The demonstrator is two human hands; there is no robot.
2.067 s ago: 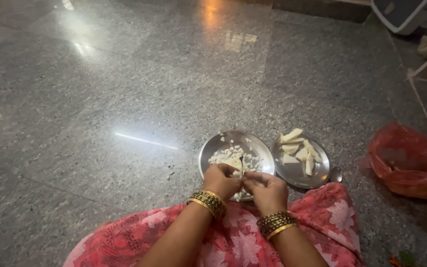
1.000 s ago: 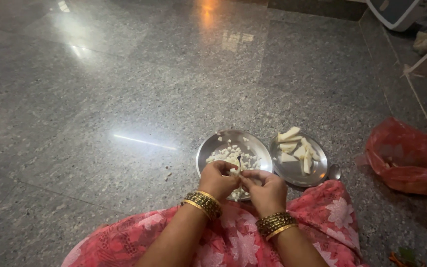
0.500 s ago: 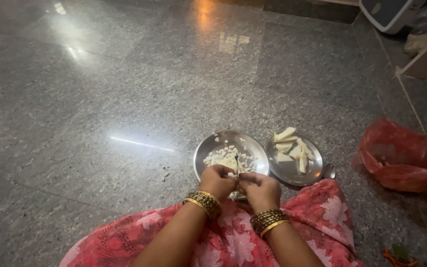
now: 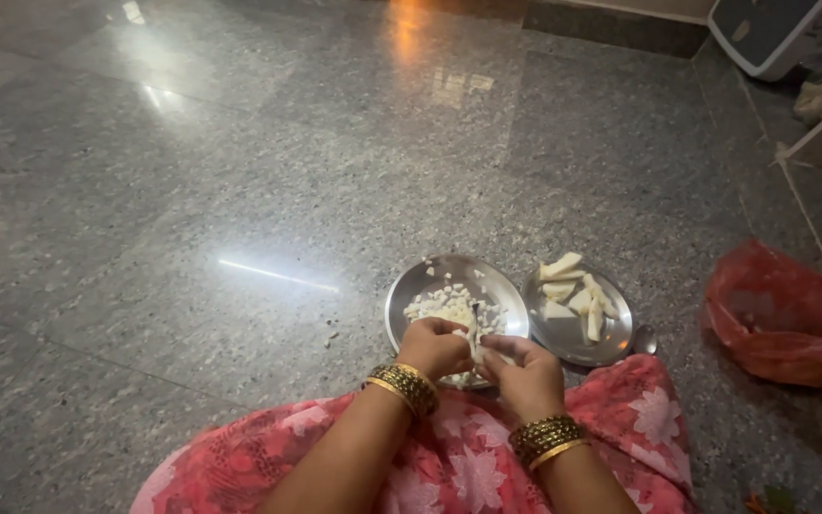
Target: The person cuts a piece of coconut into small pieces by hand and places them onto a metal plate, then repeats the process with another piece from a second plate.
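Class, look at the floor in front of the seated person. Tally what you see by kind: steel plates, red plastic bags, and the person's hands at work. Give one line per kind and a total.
Steel plates: 2, the left plate of small white bits and the right plate of pale wedges
Red plastic bag: 1
Hands: 2, left hand and right hand
Total: 5

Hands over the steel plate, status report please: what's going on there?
Left hand and right hand together pinching a pale piece over the plate of chopped bits. Second plate of larger slices beside it. Nothing blocking.
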